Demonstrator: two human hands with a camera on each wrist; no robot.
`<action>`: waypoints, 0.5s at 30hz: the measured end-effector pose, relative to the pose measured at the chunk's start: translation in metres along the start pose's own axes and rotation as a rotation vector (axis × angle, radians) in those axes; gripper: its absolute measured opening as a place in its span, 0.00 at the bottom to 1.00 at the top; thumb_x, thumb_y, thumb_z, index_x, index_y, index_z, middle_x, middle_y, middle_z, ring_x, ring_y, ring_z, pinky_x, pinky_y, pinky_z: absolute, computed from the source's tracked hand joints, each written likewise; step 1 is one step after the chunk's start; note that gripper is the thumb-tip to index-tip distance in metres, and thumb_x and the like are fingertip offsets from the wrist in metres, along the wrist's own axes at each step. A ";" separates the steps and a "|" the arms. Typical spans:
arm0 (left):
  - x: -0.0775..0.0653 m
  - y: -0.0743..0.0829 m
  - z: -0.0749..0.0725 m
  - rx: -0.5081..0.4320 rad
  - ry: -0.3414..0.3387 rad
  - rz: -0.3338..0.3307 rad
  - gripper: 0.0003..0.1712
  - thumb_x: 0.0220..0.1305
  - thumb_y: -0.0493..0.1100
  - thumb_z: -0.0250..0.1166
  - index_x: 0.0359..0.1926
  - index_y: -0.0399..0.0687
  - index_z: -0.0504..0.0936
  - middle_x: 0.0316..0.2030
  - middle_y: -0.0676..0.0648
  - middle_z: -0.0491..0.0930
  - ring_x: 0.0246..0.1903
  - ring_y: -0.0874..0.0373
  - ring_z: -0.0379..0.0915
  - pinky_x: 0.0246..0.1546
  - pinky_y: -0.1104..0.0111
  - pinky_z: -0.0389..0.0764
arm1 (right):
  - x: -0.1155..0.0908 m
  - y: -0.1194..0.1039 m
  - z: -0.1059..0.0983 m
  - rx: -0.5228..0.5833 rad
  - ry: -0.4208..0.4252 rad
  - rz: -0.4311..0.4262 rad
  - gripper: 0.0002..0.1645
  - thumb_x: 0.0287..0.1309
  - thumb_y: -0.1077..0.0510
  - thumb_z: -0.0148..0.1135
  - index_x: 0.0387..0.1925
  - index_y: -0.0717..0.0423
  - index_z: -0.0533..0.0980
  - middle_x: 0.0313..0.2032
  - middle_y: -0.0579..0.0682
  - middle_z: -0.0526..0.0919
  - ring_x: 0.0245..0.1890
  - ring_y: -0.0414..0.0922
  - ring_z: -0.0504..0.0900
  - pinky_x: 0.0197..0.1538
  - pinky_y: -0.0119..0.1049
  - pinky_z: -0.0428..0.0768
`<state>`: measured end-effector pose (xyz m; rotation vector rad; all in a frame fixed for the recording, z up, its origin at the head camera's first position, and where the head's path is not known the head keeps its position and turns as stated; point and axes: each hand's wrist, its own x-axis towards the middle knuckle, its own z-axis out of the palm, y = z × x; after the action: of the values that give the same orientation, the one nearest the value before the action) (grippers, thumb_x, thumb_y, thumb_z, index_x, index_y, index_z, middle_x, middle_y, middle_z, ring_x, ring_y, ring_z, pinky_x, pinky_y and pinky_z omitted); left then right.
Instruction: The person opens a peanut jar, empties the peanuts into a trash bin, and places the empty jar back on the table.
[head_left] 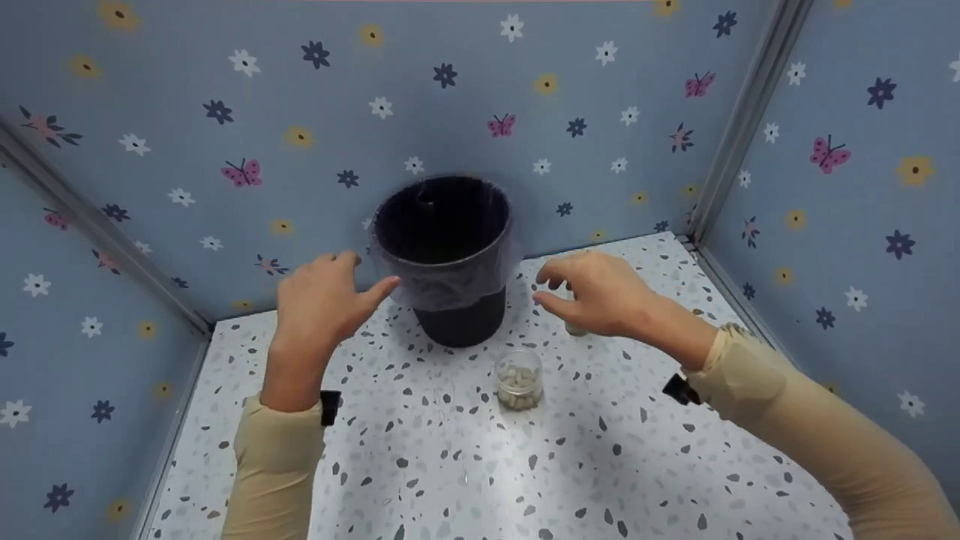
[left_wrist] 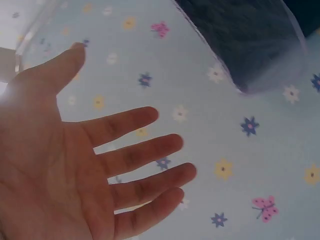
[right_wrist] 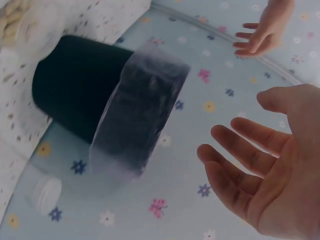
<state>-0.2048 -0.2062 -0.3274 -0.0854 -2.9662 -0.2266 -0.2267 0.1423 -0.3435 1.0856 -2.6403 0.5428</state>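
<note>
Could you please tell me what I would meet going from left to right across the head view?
The person's bare left hand, the round black bin with its translucent plastic liner, the clear round jar of small pale pieces, the person's bare right hand.

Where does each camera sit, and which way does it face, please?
Head: worn on the head, facing forward and down at the bin, jar and table; left hand, right hand and both sleeves show.
Left wrist: on that wrist, looking past the left hand's palm at the wall and part of the bin.
Right wrist: on that wrist, looking past the right hand at the bin's side, jar and wall; the left hand shows beyond.
Shared: head and right wrist views both show the jar and both hands.
</note>
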 end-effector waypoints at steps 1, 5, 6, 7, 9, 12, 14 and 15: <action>-0.003 0.005 0.001 -0.008 -0.002 0.007 0.47 0.61 0.75 0.52 0.58 0.37 0.75 0.47 0.34 0.78 0.39 0.37 0.76 0.35 0.43 0.77 | -0.001 -0.002 0.001 0.001 0.001 -0.020 0.14 0.64 0.48 0.61 0.43 0.52 0.82 0.36 0.46 0.86 0.32 0.44 0.83 0.34 0.42 0.81; -0.013 0.020 0.008 -0.058 -0.011 0.033 0.42 0.63 0.70 0.57 0.59 0.38 0.75 0.47 0.35 0.80 0.36 0.40 0.77 0.33 0.46 0.78 | -0.002 -0.003 0.009 -0.017 -0.010 -0.065 0.13 0.64 0.49 0.62 0.43 0.53 0.82 0.36 0.46 0.86 0.34 0.44 0.83 0.36 0.42 0.81; -0.015 0.023 0.011 -0.078 -0.011 0.041 0.41 0.63 0.70 0.57 0.59 0.38 0.75 0.48 0.36 0.80 0.37 0.41 0.77 0.33 0.47 0.79 | -0.001 -0.002 0.012 -0.018 -0.014 -0.070 0.13 0.63 0.49 0.62 0.42 0.53 0.82 0.36 0.46 0.86 0.34 0.44 0.83 0.36 0.42 0.81; -0.016 0.026 0.014 -0.097 -0.012 0.047 0.41 0.63 0.70 0.57 0.60 0.39 0.75 0.49 0.36 0.79 0.38 0.41 0.77 0.34 0.47 0.79 | 0.000 -0.001 0.017 -0.017 -0.021 -0.073 0.13 0.63 0.49 0.62 0.42 0.53 0.82 0.37 0.46 0.86 0.34 0.44 0.83 0.36 0.41 0.82; -0.019 0.029 0.021 -0.144 -0.017 0.049 0.43 0.62 0.72 0.55 0.63 0.42 0.73 0.53 0.37 0.78 0.43 0.41 0.77 0.39 0.47 0.78 | 0.002 0.003 0.030 -0.009 -0.041 -0.080 0.14 0.63 0.49 0.62 0.42 0.53 0.81 0.37 0.46 0.85 0.34 0.44 0.83 0.36 0.41 0.82; -0.025 0.032 0.035 -0.195 -0.041 0.047 0.50 0.59 0.78 0.51 0.67 0.45 0.69 0.60 0.36 0.72 0.54 0.39 0.72 0.47 0.43 0.75 | 0.005 0.012 0.059 0.022 -0.103 -0.079 0.14 0.63 0.48 0.62 0.43 0.53 0.81 0.39 0.46 0.84 0.37 0.43 0.83 0.38 0.40 0.82; -0.028 0.033 0.046 -0.220 -0.062 0.051 0.54 0.56 0.81 0.47 0.71 0.48 0.65 0.64 0.36 0.67 0.59 0.37 0.66 0.52 0.41 0.72 | 0.004 0.020 0.080 0.051 -0.156 -0.065 0.16 0.63 0.47 0.62 0.44 0.53 0.81 0.41 0.47 0.83 0.39 0.44 0.82 0.40 0.40 0.82; -0.029 0.034 0.051 -0.231 -0.070 0.057 0.56 0.55 0.82 0.46 0.72 0.49 0.63 0.66 0.36 0.65 0.61 0.37 0.64 0.53 0.41 0.70 | 0.003 0.024 0.090 0.059 -0.182 -0.049 0.17 0.63 0.46 0.62 0.46 0.53 0.81 0.42 0.47 0.83 0.41 0.44 0.81 0.41 0.40 0.81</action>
<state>-0.1817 -0.1662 -0.3773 -0.2099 -2.9885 -0.5693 -0.2527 0.1183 -0.4295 1.2703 -2.7586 0.5394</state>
